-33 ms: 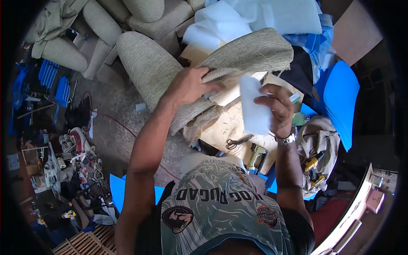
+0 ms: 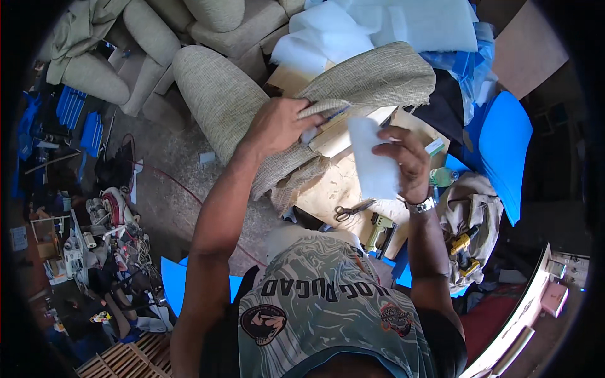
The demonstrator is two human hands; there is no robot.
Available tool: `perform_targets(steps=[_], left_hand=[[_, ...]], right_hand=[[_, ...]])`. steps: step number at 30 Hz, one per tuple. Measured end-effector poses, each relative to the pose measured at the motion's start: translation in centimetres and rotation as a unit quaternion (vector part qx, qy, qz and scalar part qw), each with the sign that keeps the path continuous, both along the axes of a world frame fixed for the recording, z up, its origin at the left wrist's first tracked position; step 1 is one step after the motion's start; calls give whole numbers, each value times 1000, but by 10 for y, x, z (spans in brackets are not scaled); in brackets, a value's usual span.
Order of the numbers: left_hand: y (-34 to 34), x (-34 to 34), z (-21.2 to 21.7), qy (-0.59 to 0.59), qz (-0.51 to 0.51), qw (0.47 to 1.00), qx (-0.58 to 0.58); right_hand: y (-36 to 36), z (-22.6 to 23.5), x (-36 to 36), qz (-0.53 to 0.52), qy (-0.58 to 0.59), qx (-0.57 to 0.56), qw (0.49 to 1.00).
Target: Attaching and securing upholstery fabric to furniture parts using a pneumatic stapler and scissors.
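Observation:
My left hand (image 2: 277, 128) is closed on the edge of a grey-beige woven upholstery fabric (image 2: 375, 75), its fingertips partly tucked under the lifted flap. The fabric covers a padded furniture part with a rounded end (image 2: 211, 88). Pale wood (image 2: 334, 137) shows beneath the flap. In my right hand (image 2: 408, 165) is a strip of white wadding (image 2: 372, 160), pinched by its right side and hanging over a light board (image 2: 334, 183). Dark-handled scissors (image 2: 348, 212) lie on that board, close to a green staple gun (image 2: 380, 233).
Several beige upholstered pieces (image 2: 236, 28) stand at the far left. More white wadding (image 2: 409, 25) lies at the back. On the right are blue sheets (image 2: 507, 148) and a yellow-black power tool (image 2: 466, 252) on grey cloth. A red hose (image 2: 183, 189) crosses the floor; clutter (image 2: 101, 246) fills the left.
The wadding strip and my right hand have shifted slightly left. Around my left fingers the fabric edge has moved, and more of the wood beneath shows.

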State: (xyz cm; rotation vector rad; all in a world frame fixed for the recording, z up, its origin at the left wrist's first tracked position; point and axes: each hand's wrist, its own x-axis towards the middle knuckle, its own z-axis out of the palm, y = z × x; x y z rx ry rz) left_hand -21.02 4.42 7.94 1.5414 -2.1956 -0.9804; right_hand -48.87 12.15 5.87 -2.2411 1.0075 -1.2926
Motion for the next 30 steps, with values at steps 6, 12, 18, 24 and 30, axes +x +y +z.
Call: perform_targets(steps=[6,12,18,24,30], left_hand=[[1,5,-44,204,113,958,-167],[3,-8,-49,187,118,963,-153],[9,-17,-64,165,58,964,-201],[1,-18,-76,107,50,960,-255],[-4,-33,-79,120,84,958,-247]], right_hand=[[-20,-34,27,-46,46,-125,990],[-29,-42,59,-12,172,-97,980],[-29,-39,45,2,103,-18,995],[5,-210,-105,-455,-223,429,748],[43,-477,-133,-430,-414,707,379]])
